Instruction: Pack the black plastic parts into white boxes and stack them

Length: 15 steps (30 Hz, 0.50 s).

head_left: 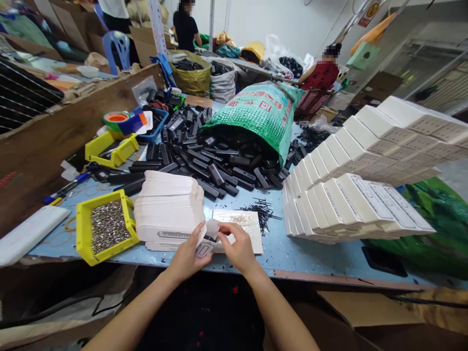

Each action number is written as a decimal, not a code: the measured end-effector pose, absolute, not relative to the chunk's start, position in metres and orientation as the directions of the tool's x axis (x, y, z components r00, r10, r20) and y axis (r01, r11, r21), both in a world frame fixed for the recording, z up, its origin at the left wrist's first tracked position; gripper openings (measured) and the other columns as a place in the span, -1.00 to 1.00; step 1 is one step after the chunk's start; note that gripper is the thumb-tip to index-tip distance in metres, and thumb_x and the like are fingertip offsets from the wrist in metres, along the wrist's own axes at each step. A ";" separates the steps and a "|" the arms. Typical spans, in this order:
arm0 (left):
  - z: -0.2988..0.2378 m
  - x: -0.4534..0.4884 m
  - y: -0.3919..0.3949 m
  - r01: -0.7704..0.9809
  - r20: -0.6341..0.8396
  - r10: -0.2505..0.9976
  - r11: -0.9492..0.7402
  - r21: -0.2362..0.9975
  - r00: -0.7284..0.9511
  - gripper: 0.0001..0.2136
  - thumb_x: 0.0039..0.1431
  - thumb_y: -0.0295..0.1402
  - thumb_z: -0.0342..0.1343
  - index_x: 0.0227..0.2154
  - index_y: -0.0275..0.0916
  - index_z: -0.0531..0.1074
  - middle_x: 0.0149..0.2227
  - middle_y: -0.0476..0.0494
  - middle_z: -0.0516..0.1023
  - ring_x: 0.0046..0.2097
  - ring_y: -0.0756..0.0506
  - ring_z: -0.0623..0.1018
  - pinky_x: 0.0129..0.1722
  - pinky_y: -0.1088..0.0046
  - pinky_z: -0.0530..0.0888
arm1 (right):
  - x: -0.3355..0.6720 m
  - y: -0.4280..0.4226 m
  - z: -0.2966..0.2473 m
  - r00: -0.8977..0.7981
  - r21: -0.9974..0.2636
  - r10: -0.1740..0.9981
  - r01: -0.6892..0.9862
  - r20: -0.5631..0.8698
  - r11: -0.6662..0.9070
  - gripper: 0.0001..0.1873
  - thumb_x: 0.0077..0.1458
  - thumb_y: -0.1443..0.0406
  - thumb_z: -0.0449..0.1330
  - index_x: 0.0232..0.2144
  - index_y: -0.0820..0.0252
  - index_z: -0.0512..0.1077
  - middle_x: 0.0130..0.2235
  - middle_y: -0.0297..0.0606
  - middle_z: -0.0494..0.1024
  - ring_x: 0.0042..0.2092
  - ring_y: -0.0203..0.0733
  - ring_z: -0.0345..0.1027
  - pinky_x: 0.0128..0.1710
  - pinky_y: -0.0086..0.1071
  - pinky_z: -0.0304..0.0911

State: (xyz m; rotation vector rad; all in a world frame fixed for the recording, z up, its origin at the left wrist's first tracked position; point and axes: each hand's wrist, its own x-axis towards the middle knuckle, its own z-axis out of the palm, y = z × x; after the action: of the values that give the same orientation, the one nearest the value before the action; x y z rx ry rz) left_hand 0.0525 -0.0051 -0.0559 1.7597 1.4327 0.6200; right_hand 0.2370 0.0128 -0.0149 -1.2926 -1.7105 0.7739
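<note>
My left hand [185, 256] grips a small white printed carton [204, 249] close to the table's front edge. My right hand [239, 246] pinches the white flap at the carton's open end. Something dark shows inside the opening, too covered by the fingers to make out. Just left of the carton rises a pile of flat white cartons [168, 197]. Under and beyond my right hand lies a white flat piece [253, 233], with thin black pieces [263, 213] scattered beside it.
A yellow bin [83, 234] of small metal parts stands left. Black plastic parts [219, 165] spill from a green sack [256, 105]. Stacked white boxes [329, 200] rise at right, beside a dark flat object [383, 261]. People [318, 75] are farther back.
</note>
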 end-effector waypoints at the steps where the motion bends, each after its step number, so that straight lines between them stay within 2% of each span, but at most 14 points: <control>1: -0.057 0.051 -0.005 0.585 -0.081 0.968 -0.077 0.807 0.239 -0.27 0.04 -0.28 0.13 0.25 -0.14 -0.07 0.09 -0.25 0.43 -0.03 -0.23 0.55 -0.05 0.25 0.45 | 0.231 0.008 -0.017 -0.169 -0.831 0.945 0.450 0.280 0.327 -0.86 0.12 0.25 0.19 -0.26 0.10 0.50 -0.29 -0.23 0.54 -0.19 -0.13 0.39 -0.08 -0.20 0.31; 3: -0.060 0.049 -0.004 0.578 -0.022 0.969 -0.128 0.806 0.245 -0.39 0.05 -0.27 0.13 0.17 -0.14 0.09 0.06 -0.23 0.44 0.00 -0.23 0.52 -0.02 0.24 0.44 | 0.227 0.005 -0.025 -0.167 -0.847 0.945 0.419 0.282 0.327 -0.83 0.09 0.22 0.22 -0.25 0.09 0.53 -0.20 -0.19 0.53 -0.12 -0.09 0.36 -0.03 -0.15 0.28; 5: -0.062 0.049 -0.001 0.565 0.025 0.952 -0.203 0.800 0.307 -0.54 0.05 -0.25 0.14 0.03 -0.14 0.25 0.02 -0.21 0.46 0.00 -0.22 0.52 -0.01 0.24 0.43 | 0.225 0.007 -0.036 -0.080 -0.940 0.980 0.279 0.181 0.196 -0.66 0.14 0.13 0.15 -0.06 0.09 0.47 -0.12 -0.16 0.51 -0.15 -0.13 0.39 -0.11 -0.20 0.34; 6: -0.062 0.050 0.000 0.556 0.032 0.943 -0.222 0.801 0.331 -0.56 0.03 -0.23 0.16 0.00 -0.14 0.27 0.00 -0.22 0.47 -0.02 -0.22 0.53 -0.03 0.24 0.44 | 0.224 0.008 -0.041 -0.067 -0.974 0.991 0.187 0.117 0.128 -0.59 0.17 0.10 0.11 0.02 0.11 0.41 -0.11 -0.16 0.51 -0.17 -0.14 0.41 -0.15 -0.23 0.37; 7: -0.061 0.052 0.001 0.543 0.022 0.938 -0.219 0.811 0.345 -0.52 0.02 -0.23 0.18 0.02 -0.15 0.25 -0.01 -0.24 0.48 -0.05 -0.22 0.54 -0.05 0.23 0.45 | 0.221 0.008 -0.046 -0.088 -0.990 0.993 0.107 0.080 0.089 -0.54 0.18 0.06 0.08 0.06 0.11 0.38 -0.08 -0.15 0.51 -0.15 -0.14 0.42 -0.14 -0.24 0.38; 9: -0.059 0.056 0.003 0.516 -0.028 0.944 -0.155 0.843 0.330 -0.30 0.00 -0.24 0.18 0.19 -0.20 0.04 -0.02 -0.30 0.49 -0.09 -0.23 0.57 -0.08 0.20 0.46 | 0.214 0.008 -0.054 -0.183 -0.993 0.977 0.021 0.107 0.113 -0.52 0.16 0.00 0.09 0.02 0.09 0.44 0.01 -0.16 0.49 0.00 -0.09 0.38 0.01 -0.19 0.31; 11: -0.057 0.059 0.005 0.498 -0.085 0.954 -0.072 0.864 0.287 -0.12 -0.01 -0.28 0.17 0.28 -0.27 -0.24 -0.04 -0.35 0.51 -0.10 -0.26 0.58 -0.09 0.15 0.46 | 0.209 0.007 -0.055 -0.226 -0.987 0.962 0.010 0.155 0.162 -0.56 0.12 -0.01 0.13 -0.07 0.06 0.51 0.05 -0.19 0.48 0.09 -0.06 0.32 0.13 -0.15 0.21; 12: -0.056 0.060 0.005 0.498 -0.108 0.955 -0.046 0.866 0.276 -0.08 -0.01 -0.29 0.17 0.29 -0.29 -0.30 -0.04 -0.36 0.51 -0.10 -0.27 0.58 -0.09 0.14 0.46 | 0.208 0.007 -0.055 -0.223 -0.988 0.964 0.015 0.147 0.154 -0.58 0.14 0.00 0.12 -0.09 0.06 0.52 0.02 -0.19 0.51 0.07 -0.06 0.35 0.12 -0.15 0.23; 15: -0.056 0.060 0.007 0.519 -0.142 0.954 -0.016 0.854 0.263 -0.08 -0.04 -0.31 0.18 0.30 -0.27 -0.26 -0.02 -0.39 0.50 -0.10 -0.30 0.58 -0.09 0.11 0.45 | 0.211 0.010 -0.050 -0.202 -0.988 0.971 0.061 0.124 0.139 -0.62 0.21 0.07 0.04 -0.08 0.07 0.52 -0.04 -0.18 0.55 0.01 -0.10 0.41 0.06 -0.17 0.29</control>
State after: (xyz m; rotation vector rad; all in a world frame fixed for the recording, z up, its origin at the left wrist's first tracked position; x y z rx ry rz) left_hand 0.0600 0.0069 -0.0557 1.6620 1.3768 0.6270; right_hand 0.2111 0.0100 -0.0497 -1.0630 -1.4706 1.2157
